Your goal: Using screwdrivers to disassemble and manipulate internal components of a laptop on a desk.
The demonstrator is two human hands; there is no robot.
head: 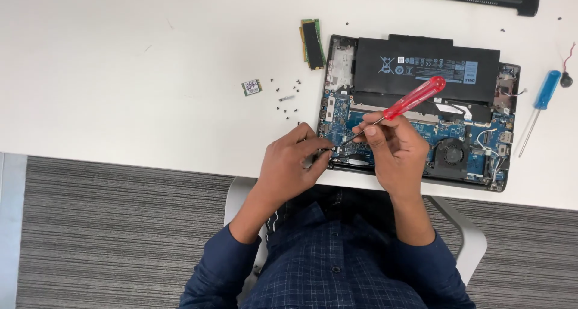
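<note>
Right hand (394, 149) grips red screwdriver (397, 107), tip down at lower left corner of opened laptop (415, 110) right of frame centre on tabletop (150, 74), left hand (292, 158) pinching closed beside the tip; loose screws (286, 98) lie left of laptop.

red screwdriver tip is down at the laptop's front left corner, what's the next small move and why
Probably a slow turn of the red screwdriver with the right hand, kept steady. Its tip sits at the front left corner of the open laptop, where the left hand pinches right beside it. Loose screws already lie on the white table, so this looks like another one.
</note>
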